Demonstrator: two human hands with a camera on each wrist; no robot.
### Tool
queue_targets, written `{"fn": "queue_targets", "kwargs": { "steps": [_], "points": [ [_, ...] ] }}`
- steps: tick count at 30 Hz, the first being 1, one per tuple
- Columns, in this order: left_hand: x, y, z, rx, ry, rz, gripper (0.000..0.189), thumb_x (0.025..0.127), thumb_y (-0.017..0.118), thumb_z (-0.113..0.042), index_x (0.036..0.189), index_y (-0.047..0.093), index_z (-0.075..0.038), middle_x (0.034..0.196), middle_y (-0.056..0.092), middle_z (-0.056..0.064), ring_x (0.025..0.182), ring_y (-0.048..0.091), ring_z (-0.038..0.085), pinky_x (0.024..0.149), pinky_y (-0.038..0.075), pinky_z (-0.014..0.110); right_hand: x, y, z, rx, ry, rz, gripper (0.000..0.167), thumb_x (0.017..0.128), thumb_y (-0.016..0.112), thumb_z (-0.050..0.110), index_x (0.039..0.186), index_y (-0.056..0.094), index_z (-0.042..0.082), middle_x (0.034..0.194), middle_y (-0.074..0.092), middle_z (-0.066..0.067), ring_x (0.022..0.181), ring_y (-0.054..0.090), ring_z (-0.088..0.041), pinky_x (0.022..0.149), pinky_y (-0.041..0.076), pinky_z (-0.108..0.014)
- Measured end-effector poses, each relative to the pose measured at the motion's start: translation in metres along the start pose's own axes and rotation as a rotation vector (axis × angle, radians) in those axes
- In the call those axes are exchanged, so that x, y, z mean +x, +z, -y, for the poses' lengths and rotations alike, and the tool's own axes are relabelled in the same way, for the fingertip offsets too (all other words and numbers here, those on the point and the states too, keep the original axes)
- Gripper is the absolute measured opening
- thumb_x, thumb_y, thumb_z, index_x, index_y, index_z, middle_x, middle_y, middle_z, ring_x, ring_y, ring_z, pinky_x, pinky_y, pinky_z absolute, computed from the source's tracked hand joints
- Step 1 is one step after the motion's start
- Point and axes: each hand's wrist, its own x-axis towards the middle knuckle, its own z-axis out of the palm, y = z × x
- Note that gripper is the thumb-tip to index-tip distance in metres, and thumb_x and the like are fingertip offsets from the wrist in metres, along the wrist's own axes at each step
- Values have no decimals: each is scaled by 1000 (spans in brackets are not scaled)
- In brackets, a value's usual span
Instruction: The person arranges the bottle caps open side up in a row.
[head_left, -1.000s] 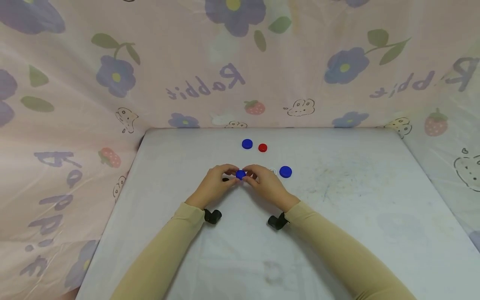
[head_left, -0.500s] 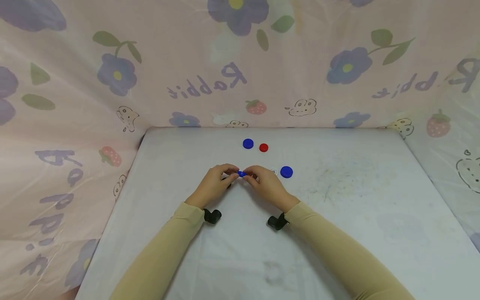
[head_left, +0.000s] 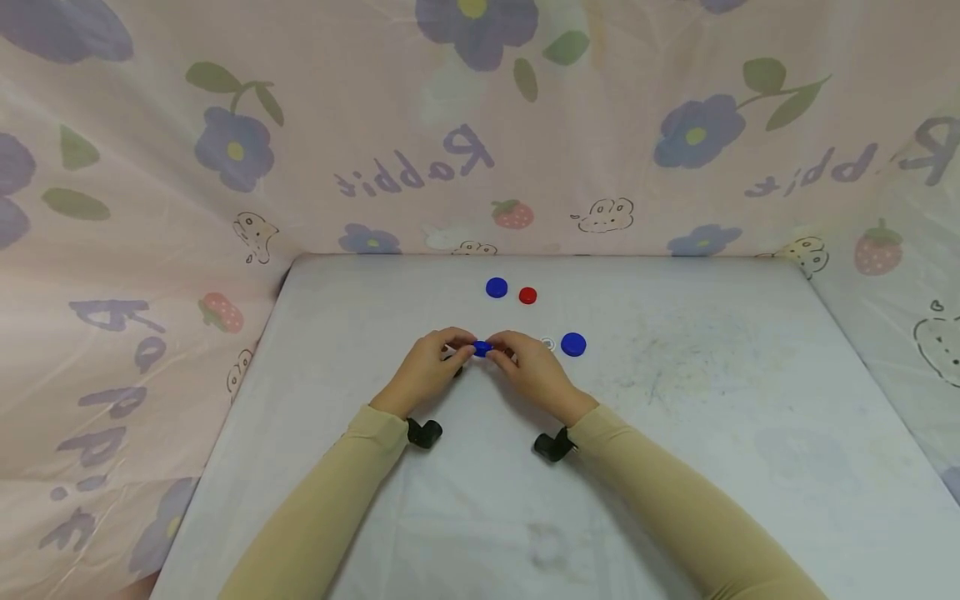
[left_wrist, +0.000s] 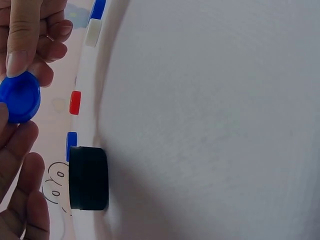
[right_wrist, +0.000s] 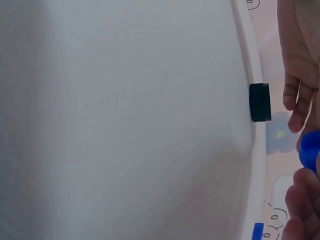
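The held blue disc [head_left: 482, 348] is near the middle of the frame, directly between the left hand [head_left: 429, 371] and the right hand [head_left: 534, 371], so neither is nearer: both touch it at opposite edges. Being round, it has no true long axis. In the head view it shows as a thin oval lying left to right, in line with the two sets of fingertips, while the left wrist view shows its shallow, dished face. It is therefore tilted up rather than flat, and looks raised off the table [head_left: 480, 517].

Each hand is closed to a pinch at the disc, thumb against fingers with only the disc's edge between them. In the left wrist view the other fingers bend loosely and hold nothing; in the right wrist view the frame edge cuts off part of the grip.

A black piece [left_wrist: 89, 178] sits on the table under the left hand, partly hidden by it in the head view. Just right of the right hand are a white piece [head_left: 548, 344] and, beside that, a larger blue disc [head_left: 573, 344]. Above the hands in the frame lie another blue disc [head_left: 497, 287] and a red disc [head_left: 528, 296], near each other but apart.
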Motion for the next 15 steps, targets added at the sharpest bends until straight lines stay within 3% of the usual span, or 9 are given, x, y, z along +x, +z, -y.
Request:
{"fn": "queue_targets", "kwargs": {
  "steps": [15],
  "points": [
    [-1,0,2,-35,-23,-3,15,98,59,-28,107,66,-19,94,65,-8,94,60,12,87,48,36,-2,5,3,33,24,32,33,92,69,19,123,60,14,90,66,6,74,57,-8,68,49,-27]
  ]
}}
